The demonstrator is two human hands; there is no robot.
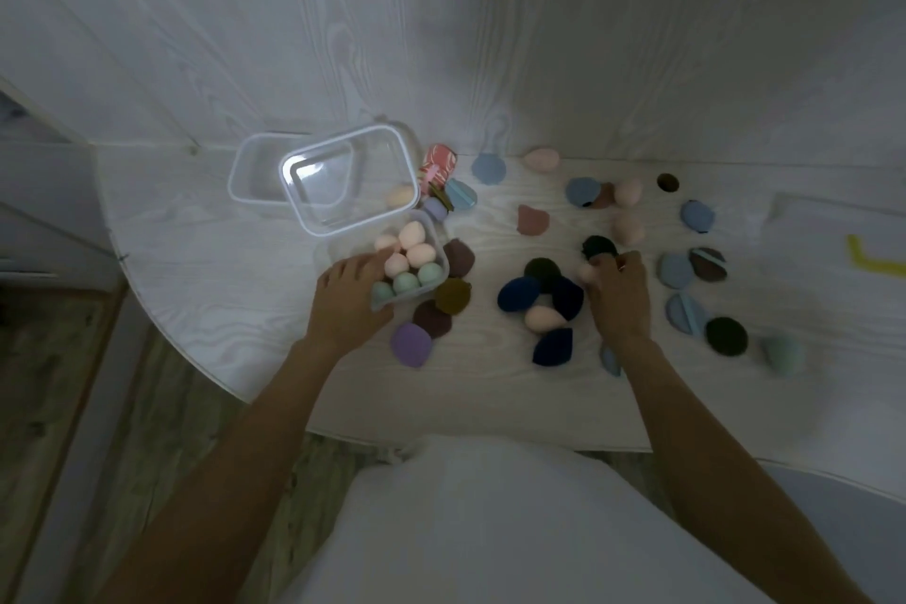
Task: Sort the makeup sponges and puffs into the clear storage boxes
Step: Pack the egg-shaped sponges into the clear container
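A small clear box (434, 231) holds several pink and mint egg sponges. My left hand (350, 299) grips its near left corner. My right hand (617, 297) pinches a pink sponge (586, 271) just above the table, to the right of a cluster of navy and dark green puffs (541, 272). Another pink sponge (543, 318) lies among them. Blue, brown, purple and dark puffs lie scattered across the table.
Two larger clear boxes (350, 179) stand stacked askew behind the small one, with a third (245, 174) to their left. A pink patterned item (438, 163) sits beside them. The round white table's edge (206, 378) curves at near left. A yellow strip (870, 258) lies far right.
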